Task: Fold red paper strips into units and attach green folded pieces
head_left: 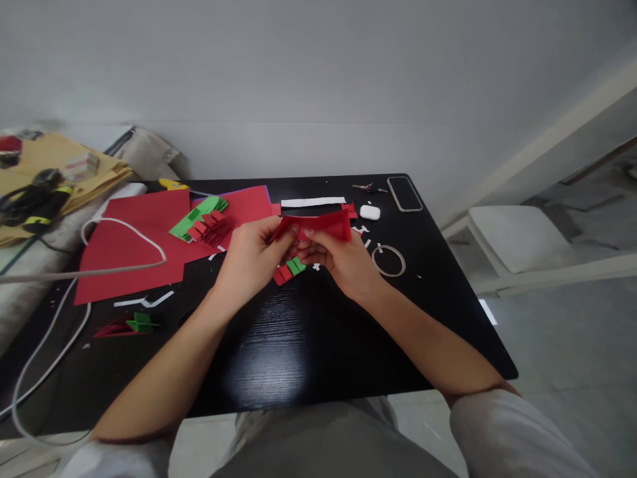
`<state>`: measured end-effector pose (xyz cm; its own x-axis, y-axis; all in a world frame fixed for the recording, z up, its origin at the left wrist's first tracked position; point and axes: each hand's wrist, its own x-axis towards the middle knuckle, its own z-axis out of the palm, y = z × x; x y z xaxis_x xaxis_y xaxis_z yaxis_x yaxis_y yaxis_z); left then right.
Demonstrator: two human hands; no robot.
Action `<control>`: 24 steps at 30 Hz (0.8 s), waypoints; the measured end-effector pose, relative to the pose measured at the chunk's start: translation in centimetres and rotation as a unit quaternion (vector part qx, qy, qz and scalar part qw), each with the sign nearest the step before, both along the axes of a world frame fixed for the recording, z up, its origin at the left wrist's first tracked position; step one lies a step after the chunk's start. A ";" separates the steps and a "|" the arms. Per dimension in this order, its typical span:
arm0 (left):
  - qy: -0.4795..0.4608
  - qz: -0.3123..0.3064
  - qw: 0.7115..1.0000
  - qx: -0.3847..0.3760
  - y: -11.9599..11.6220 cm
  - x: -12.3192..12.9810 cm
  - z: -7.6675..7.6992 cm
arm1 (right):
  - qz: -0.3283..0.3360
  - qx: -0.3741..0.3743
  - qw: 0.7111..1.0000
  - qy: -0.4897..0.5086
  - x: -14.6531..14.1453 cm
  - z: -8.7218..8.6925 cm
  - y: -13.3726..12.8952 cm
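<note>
Both my hands hold one folded piece of red paper above the middle of the black table. My left hand pinches its left end, and my right hand grips its right part, with the thumbs close together on the paper. Beneath the hands lies a small red and green folded paper piece, partly hidden. Left of my left hand, a stack of red folded pieces and green folded pieces rests on large red sheets.
A white strip lies behind the hands. To the right are keys, a phone, a white case and a ring-shaped coil. White cables, a yellow cutter and paper scraps are at left.
</note>
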<state>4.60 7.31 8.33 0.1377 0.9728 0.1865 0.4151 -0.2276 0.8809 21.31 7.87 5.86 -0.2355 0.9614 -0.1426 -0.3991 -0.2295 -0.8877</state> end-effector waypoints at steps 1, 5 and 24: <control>-0.001 -0.001 1.000 0.001 0.0 0.1 0.0 | -0.007 0.006 1.000 -0.002 -0.1 0.0 -0.1; -0.031 0.028 0.999 0.007 0.1 0.6 -0.2 | -0.033 0.027 0.999 -0.009 -0.5 -0.2 -0.4; -0.188 0.060 0.980 -0.014 0.3 2.0 -0.9 | -0.069 0.065 0.994 -0.054 -1.1 -1.0 -0.8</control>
<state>6.58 7.63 7.39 -0.0517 0.9833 0.1745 0.0819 -0.1700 0.9820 20.22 7.04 4.82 -0.0903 0.9954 -0.0315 -0.3194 -0.0589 -0.9458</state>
